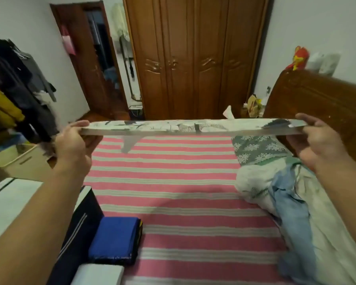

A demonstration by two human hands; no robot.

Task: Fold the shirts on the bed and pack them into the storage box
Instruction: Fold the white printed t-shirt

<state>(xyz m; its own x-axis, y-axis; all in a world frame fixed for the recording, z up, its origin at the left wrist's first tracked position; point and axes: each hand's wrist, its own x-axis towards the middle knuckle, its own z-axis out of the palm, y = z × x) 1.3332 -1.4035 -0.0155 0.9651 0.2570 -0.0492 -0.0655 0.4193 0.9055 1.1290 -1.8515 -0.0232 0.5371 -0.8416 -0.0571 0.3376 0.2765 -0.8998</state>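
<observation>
Gripping opposite ends, left hand (73, 140) and right hand (317, 145) stretch a printed shirt (193, 126) above the striped bed (183, 192), between a folded blue shirt (114, 237) and a rumpled pile (275, 192); wardrobe (193, 58) behind.

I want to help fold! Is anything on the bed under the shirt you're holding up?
Nothing visible. The left hand and right hand hold the shirt stretched above bare striped sheet. The folded stack lies nearer left; crumpled clothes lie right.

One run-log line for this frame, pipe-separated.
phase: folding | left hand: grips end of white printed shirt | right hand: grips other end | shirt: stretched above pink striped bed sheet | folded blue shirt: on bed
</observation>
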